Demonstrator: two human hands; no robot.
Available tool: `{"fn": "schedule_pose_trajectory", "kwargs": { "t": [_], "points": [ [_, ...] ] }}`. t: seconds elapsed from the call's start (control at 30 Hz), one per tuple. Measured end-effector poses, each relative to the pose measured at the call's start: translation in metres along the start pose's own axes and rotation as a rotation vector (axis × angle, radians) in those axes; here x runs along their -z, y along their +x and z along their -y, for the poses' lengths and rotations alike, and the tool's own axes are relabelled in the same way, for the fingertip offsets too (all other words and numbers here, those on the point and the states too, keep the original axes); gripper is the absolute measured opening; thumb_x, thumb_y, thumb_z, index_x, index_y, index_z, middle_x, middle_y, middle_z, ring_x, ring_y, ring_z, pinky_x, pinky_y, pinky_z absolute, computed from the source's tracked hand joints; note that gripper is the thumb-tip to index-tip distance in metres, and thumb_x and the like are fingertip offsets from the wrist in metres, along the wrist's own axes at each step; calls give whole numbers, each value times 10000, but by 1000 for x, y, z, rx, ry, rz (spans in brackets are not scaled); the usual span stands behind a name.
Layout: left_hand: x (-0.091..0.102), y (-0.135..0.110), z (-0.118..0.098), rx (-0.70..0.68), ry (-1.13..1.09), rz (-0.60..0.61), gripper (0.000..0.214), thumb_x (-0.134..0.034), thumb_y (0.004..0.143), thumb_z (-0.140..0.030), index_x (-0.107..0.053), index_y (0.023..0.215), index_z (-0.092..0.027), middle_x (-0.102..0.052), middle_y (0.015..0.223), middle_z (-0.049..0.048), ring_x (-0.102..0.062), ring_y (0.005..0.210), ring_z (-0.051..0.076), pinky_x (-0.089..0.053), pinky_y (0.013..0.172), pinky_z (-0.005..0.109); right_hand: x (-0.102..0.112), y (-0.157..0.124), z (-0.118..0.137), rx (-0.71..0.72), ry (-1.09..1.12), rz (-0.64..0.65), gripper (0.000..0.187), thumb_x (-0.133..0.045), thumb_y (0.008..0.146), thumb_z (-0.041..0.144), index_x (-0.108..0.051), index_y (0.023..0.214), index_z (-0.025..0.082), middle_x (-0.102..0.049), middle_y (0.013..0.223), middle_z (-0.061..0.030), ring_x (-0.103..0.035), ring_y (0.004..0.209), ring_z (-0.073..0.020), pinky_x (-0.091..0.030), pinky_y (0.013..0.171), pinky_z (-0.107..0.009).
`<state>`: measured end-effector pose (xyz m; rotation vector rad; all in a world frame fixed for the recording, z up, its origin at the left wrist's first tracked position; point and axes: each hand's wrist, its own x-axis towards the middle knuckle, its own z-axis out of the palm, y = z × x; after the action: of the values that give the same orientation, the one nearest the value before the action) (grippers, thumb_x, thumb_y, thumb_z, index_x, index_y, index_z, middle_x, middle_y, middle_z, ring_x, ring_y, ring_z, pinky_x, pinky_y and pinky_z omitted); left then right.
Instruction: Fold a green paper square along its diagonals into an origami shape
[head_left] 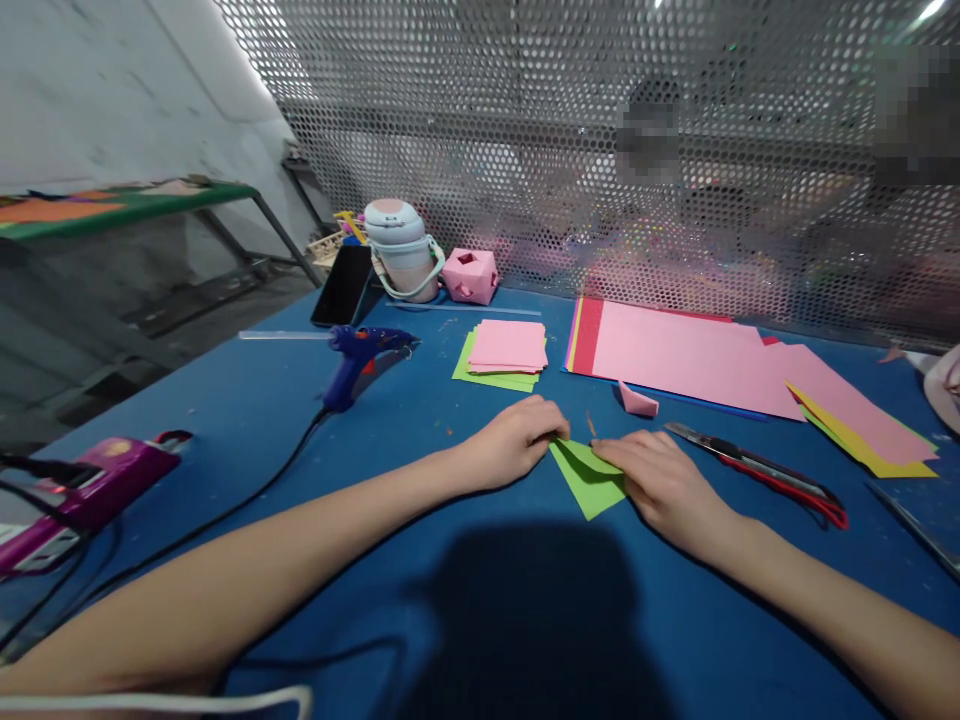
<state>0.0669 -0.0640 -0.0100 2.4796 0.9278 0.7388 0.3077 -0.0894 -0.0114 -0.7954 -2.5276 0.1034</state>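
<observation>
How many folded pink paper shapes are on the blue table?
2: the ball beside the bottle, and the small folded piece beyond the right hand. Others may be hidden.

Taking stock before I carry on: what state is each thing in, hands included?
Green paper, partly folded
Left hand, pinching the paper's left side
Right hand, pinching the paper's right side
Paper stack, pink atop green
Small pink piece, folded
Pink paper solid, assembled, with openings
Utility knife, lying, blade seemingly out
Glue gun, on its side, stick loaded
Phone, tilted up, screen dark
Bottle, upright, lid shut
Power strip, plug in
</observation>
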Motion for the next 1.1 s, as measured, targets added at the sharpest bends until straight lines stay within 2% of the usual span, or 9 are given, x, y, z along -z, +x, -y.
{"fn": "schedule_pose_trajectory", "kwargs": {
  "t": [0.23, 0.43, 0.6, 0.8, 0.93, 1.1],
  "points": [
    [3, 0, 5, -169, -57, 80, 268, -385, 894, -61, -605, 1012, -159, -673, 944, 79, -555, 904, 169, -449, 823, 289, 1, 5, 2, 18, -66, 77, 359, -351, 926, 71, -587, 1193, 111, -678, 941, -138, -573, 866, -212, -443, 692, -333],
    [19, 1, 4, -336, 202, 261, 284, -329, 955, -123, -609, 993, -149, -659, 921, 126, -543, 855, 199, -429, 816, 329, 11, 6, 0, 101, -172, 151, 345, -336, 931, 71, -614, 1126, 131, -673, 871, -118, -558, 795, -197, -400, 691, -314],
    [30, 1, 0, -367, 376, 309, 350, -272, 980, -158, -616, 917, -162, -623, 838, 103, -498, 759, 192, -401, 728, 306, 24, 2, -2, 132, -248, 202, 315, -363, 911, 54, -638, 1040, 135, -689, 801, -99, -569, 756, -201, -374, 729, -340],
    [33, 1, 0, -415, 511, 373, 363, -269, 973, -135, -622, 891, -149, -605, 823, 103, -470, 751, 204, -371, 709, 319, 28, -4, -4, 171, -361, 182, 305, -363, 916, 59, -655, 959, 133, -680, 690, -65, -558, 688, -202, -365, 772, -376],
    [33, 0, 1, -386, 514, 381, 331, -308, 960, -125, -630, 887, -149, -599, 833, 100, -471, 758, 201, -370, 698, 313, 30, -4, -4, 235, -424, 227, 306, -377, 916, 47, -667, 945, 141, -717, 770, -71, -566, 676, -200, -377, 775, -389],
    [29, -1, -3, -328, 502, 322, 267, -370, 936, -144, -635, 902, -150, -602, 903, 107, -497, 831, 203, -391, 751, 314, 31, -2, 0, 255, -439, 201, 301, -399, 917, 53, -679, 857, 145, -723, 836, -89, -580, 701, -206, -390, 749, -391]
  ]
}}
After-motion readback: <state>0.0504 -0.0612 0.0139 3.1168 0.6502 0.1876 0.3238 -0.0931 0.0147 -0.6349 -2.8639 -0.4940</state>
